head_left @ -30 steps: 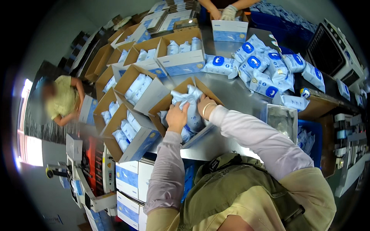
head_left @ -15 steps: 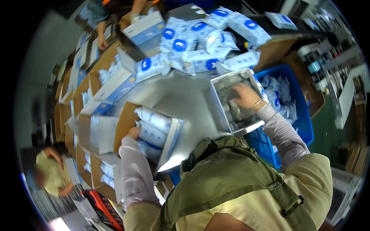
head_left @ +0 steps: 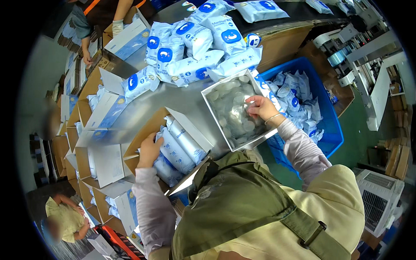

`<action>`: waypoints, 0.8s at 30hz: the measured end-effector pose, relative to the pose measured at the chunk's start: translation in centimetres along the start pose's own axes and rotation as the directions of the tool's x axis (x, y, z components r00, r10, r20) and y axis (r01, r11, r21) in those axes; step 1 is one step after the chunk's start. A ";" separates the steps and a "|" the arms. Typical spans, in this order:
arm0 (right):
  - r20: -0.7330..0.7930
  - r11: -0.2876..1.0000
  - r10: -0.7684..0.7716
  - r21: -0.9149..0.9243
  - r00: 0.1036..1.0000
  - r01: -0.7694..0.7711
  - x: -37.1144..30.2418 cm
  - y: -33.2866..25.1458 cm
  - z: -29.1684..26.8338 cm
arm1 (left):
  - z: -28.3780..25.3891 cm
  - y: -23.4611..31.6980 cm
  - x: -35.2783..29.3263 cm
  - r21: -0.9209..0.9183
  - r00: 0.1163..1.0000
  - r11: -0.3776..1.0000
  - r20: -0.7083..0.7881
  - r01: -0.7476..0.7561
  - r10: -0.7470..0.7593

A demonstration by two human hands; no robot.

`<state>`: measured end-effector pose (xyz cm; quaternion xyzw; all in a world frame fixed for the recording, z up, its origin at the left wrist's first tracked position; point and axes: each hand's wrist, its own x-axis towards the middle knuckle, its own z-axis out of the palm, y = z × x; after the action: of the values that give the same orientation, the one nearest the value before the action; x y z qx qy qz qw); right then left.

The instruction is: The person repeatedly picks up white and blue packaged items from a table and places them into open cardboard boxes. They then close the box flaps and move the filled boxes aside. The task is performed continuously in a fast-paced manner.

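My left hand (head_left: 150, 150) is inside an open carton (head_left: 192, 124), its bent fingers apart and touching the side of the soft white-and-blue packs (head_left: 177, 149) that lie in a row there. Some fingertips are hidden against the packs. My right hand (head_left: 261, 108) is over a white box (head_left: 211, 108) filled with clear round plastic discs (head_left: 237, 123). Its thumb and fingers are pinched together above the discs; whatever they hold is too small to make out.
Beyond the white box lies a pile of packs (head_left: 190, 69). A blue crate (head_left: 336, 125) of packs stands at the right. Filled cartons (head_left: 106, 110) line the left. A co-worker's arm (head_left: 119, 17) reaches into a carton at the far left; another person (head_left: 65, 216) stands lower left.
The view has shifted, so the boxes and pile appear further left. My right hand's fingers have drawn into a pinch above the discs. My left hand shows more fully beside the packs.
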<state>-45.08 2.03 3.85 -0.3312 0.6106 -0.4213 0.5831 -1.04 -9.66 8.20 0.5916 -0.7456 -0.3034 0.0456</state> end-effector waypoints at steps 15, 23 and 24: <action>0.662 0.944 -0.296 0.312 0.689 0.105 -2.2 -8.4 23.1 | 0.1 6.3 -11.6 -0.959 0.991 0.270 0.046 0.080 -0.129; 0.620 0.960 -0.095 -0.149 0.779 0.235 0.2 -4.8 27.4 | 2.8 1.4 -11.4 -0.893 0.908 0.420 -0.032 0.161 -0.417; 0.599 0.923 -0.134 -0.215 0.790 0.320 0.2 -5.1 27.3 | 2.8 1.4 -11.2 -0.866 0.899 0.468 -0.051 0.177 -0.435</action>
<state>-18.43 -3.79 9.30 -0.6001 0.4194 -0.2702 0.6253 -0.10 1.76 9.84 0.6539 -0.3715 -0.5462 0.3689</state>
